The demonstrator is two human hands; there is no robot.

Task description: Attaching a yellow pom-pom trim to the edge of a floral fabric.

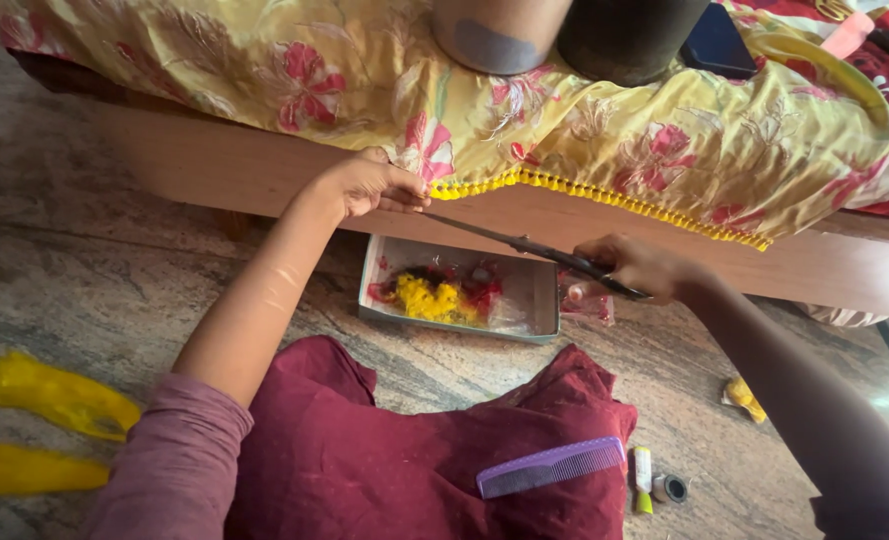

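Left hand (369, 185) pinches the yellow trim (584, 192) at the hem of the cloth (364, 70) draped over the bed edge; right hand (636, 268) is closed on scissors (524, 245), tips just beside the left fingers. Risks, as judged: nicked fingertips, or a cut into the cloth if the trim slackens.

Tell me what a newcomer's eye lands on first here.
The yellow floral cloth with its yellow bobble trim fills the top. At centre, the right hand holds scissors toward the trim, which the left hand pinches. Below, a purple comb lies on maroon fabric.
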